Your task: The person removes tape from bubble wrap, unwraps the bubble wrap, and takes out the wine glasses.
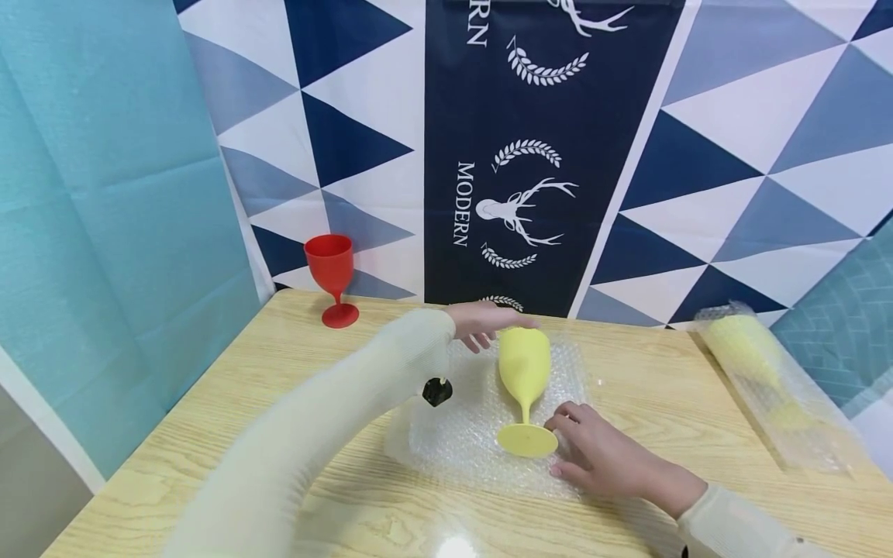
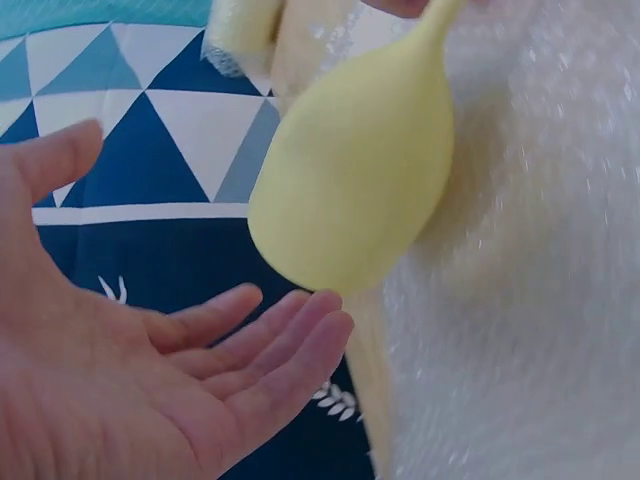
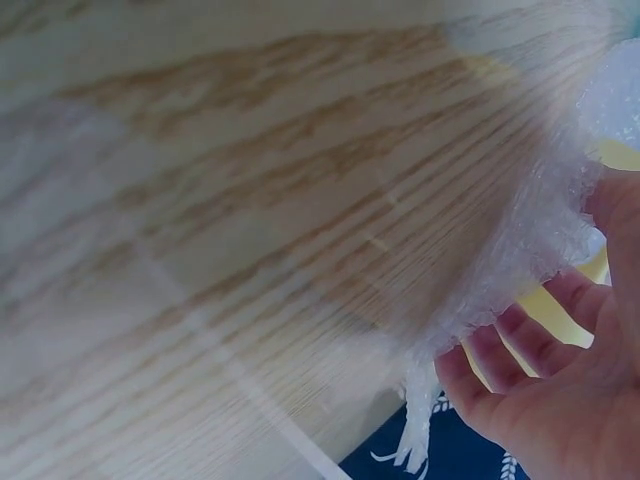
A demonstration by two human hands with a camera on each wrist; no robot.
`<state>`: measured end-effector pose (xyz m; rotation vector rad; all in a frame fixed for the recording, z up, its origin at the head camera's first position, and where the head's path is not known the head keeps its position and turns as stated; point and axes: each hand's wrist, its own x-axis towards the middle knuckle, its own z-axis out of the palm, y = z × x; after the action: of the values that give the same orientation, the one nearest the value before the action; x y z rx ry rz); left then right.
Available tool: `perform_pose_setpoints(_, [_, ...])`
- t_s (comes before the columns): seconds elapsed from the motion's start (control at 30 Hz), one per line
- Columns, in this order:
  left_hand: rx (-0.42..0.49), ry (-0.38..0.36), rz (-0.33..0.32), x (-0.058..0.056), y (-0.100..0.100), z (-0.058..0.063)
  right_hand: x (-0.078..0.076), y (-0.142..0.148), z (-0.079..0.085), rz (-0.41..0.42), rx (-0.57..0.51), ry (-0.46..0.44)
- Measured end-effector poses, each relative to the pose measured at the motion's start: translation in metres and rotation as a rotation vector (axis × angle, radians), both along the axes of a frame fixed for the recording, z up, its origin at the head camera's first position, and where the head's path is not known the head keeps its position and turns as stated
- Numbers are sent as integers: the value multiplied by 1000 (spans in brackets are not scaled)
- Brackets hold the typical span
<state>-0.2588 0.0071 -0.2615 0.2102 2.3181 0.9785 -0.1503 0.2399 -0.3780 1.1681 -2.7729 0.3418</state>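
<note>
A pale yellow plastic goblet (image 1: 525,370) lies on its side on a sheet of bubble wrap (image 1: 453,442), its foot towards me and its cup pointing to the wall. My left hand (image 1: 484,319) reaches over to the cup's far end. In the left wrist view that hand's fingers (image 2: 270,360) are straight, with the tips right at the cup's rim. My right hand (image 1: 603,457) rests at the right of the goblet's foot, over the wrap's edge. Its fingers (image 3: 515,350) are spread and gently bent in the right wrist view, close to the bubble wrap (image 3: 520,260).
A red goblet (image 1: 331,267) stands upright at the table's back left. At the right, a yellow goblet wrapped in bubble wrap (image 1: 760,372) lies near the table edge. A patterned cloth (image 1: 363,77) hangs behind the wooden table (image 1: 391,527).
</note>
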Motion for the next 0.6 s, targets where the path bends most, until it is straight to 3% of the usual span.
perform_pose_setpoints(0.23, [186, -124, 212, -9, 12, -12, 1, 0, 0, 10, -9, 5])
perform_pose_setpoints(0.6, [334, -242, 480, -10, 30, -31, 0, 0, 1, -10, 3, -21])
